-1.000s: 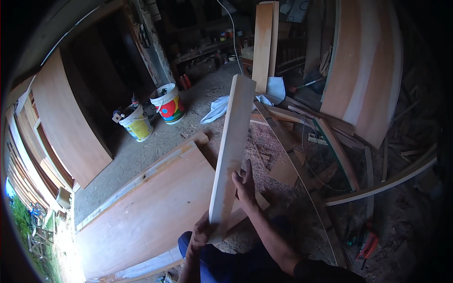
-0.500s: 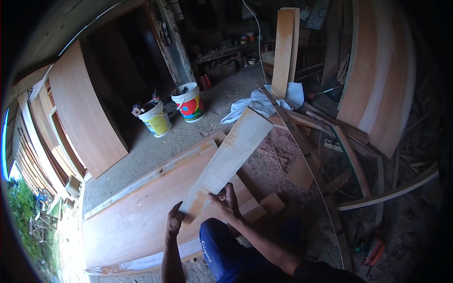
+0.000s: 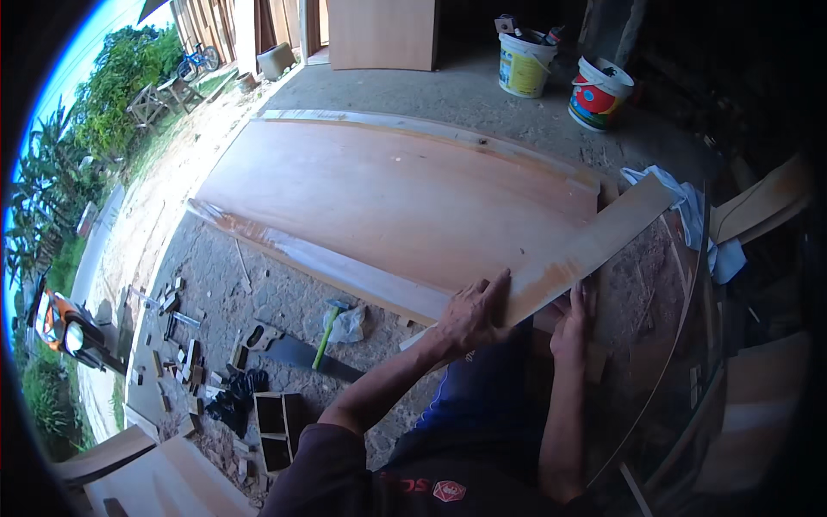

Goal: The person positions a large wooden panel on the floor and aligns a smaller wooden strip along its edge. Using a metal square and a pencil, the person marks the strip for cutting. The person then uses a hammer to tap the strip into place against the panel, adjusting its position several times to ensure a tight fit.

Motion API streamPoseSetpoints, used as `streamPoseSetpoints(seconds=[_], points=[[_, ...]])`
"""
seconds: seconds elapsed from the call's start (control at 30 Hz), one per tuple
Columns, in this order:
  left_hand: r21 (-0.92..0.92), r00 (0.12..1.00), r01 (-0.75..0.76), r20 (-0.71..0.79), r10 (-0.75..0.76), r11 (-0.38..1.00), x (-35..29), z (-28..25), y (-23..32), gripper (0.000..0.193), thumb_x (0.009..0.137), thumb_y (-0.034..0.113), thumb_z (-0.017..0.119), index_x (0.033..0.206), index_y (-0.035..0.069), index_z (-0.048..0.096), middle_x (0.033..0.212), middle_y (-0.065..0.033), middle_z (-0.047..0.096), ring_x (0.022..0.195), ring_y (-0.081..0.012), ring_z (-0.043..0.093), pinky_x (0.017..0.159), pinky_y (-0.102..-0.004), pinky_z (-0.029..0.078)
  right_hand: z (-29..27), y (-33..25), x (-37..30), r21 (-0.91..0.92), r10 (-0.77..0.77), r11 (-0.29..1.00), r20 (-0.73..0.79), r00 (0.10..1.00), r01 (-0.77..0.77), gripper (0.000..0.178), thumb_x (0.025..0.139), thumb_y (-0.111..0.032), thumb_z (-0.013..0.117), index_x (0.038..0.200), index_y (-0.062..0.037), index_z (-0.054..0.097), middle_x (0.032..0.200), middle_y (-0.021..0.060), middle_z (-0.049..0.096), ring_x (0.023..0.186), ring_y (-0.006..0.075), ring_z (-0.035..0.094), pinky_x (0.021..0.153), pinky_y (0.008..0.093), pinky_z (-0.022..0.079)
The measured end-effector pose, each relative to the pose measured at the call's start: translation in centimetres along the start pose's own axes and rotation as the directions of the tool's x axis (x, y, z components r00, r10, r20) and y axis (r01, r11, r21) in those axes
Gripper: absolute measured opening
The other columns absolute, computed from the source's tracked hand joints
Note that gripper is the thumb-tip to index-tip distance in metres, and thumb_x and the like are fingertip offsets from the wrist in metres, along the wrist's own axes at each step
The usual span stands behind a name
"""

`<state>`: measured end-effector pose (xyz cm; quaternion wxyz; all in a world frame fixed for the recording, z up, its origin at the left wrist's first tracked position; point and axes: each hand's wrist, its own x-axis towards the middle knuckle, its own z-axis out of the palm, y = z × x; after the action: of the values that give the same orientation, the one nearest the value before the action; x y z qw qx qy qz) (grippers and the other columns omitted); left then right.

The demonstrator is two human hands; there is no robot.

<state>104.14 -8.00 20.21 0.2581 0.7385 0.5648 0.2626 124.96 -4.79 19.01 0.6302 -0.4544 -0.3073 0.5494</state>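
A long thin wooden board [image 3: 603,238] with rough orange-brown patches slants away to the upper right from my lap. My left hand [image 3: 474,312] grips its near end, thumb along the face. My right hand [image 3: 570,326] holds the board's right edge, its fingers partly hidden behind it. Beyond my knees a large flat plywood panel [image 3: 370,194] lies low over the floor, with pale strips along its long edges. The board overlaps the panel's right end in view; whether they touch I cannot tell.
Left of me on the concrete lie a handsaw [image 3: 297,351], a green-handled hammer [image 3: 327,332], several wood offcuts [image 3: 191,362] and a small wooden box frame [image 3: 276,428]. Two buckets [image 3: 524,67] stand at the back. An orange motorbike [image 3: 71,327] is outside at left.
My view has swung left, bringing the saw, hammer and motorbike into sight. Both hands keep the board, which now points further right, and the left hand lies more over its near end.
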Motion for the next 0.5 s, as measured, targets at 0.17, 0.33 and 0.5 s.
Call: streamPoseSetpoints(seconds=[0.17,0.33,0.5], points=[[0.042,0.975,0.190,-0.125,-0.183,0.981,-3.6,2.3,-7.6,0.099,0.073,0.050,0.077,0.152,0.009,0.033,0.115,-0.0227,0.060,0.113,-0.0395,0.058,0.093,-0.0517,0.047,-1.6,2.9,-1.2,-0.378,0.222,0.905,0.035,0.974,-0.193,0.061,0.101,-0.027,0.061,0.154,-0.0149,0.035,0.121,0.0067,0.064,0.093,0.0119,0.063,0.075,0.0266,0.054],[0.033,0.878,0.477,-0.069,-0.474,0.879,-10.5,7.2,-14.6,0.098,0.069,0.046,0.077,0.150,0.010,0.036,0.112,-0.0221,0.061,0.111,-0.0407,0.059,0.093,-0.0517,0.048,-5.3,4.2,-0.8,-0.352,0.248,0.895,-0.114,0.962,-0.272,0.055,0.101,-0.024,0.061,0.151,-0.0149,0.040,0.112,0.0027,0.067,0.081,0.0078,0.062,0.068,0.0218,0.052],[-0.031,0.794,0.603,-0.069,-0.604,0.797,-16.9,12.1,-16.6,0.099,0.074,0.053,0.075,0.154,0.012,0.033,0.142,-0.0254,0.045,0.127,-0.0431,0.050,0.103,-0.0529,0.043,-9.4,5.1,0.2,-0.412,0.229,0.867,-0.166,0.959,-0.279,0.052,0.101,-0.024,0.061,0.148,-0.0164,0.044,0.115,0.0035,0.065,0.080,0.0087,0.061,0.066,0.0215,0.052]])
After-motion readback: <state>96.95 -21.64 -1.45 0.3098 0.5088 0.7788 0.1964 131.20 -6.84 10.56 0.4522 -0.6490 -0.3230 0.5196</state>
